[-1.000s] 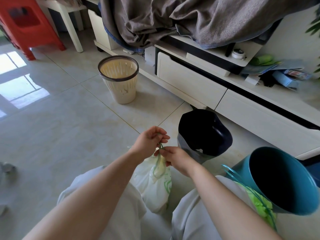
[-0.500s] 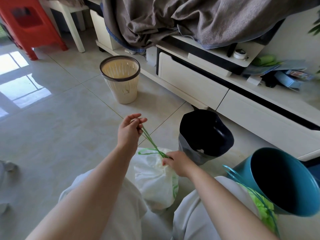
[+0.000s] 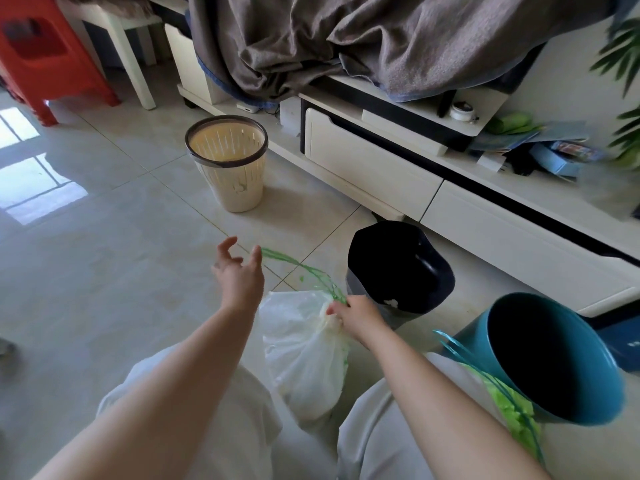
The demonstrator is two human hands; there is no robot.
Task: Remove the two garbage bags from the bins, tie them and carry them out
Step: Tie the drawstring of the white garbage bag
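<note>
A white garbage bag (image 3: 301, 358) stands on the floor between my knees. My right hand (image 3: 356, 315) is clenched on its gathered neck. A green drawstring (image 3: 301, 266) arcs from the neck up and left to the thumb of my left hand (image 3: 239, 275), whose fingers are spread; I cannot tell if the string touches it. A bright green bag (image 3: 519, 415) with blue ties lies at my right knee, against a tilted teal bin (image 3: 575, 410). A grey bin with a black inside (image 3: 398, 265) stands just beyond my right hand.
A cream slotted bin (image 3: 228, 161) stands on the tiles ahead. A low white cabinet with drawers (image 3: 374, 164) runs along the right, a grey blanket (image 3: 381, 39) draped over it. A red stool (image 3: 38, 53) is at the far left.
My hands were together at the bag's neck. The left hand then pulled the green drawstring up and left, and its fingers have now spread. The right hand stayed on the neck.
</note>
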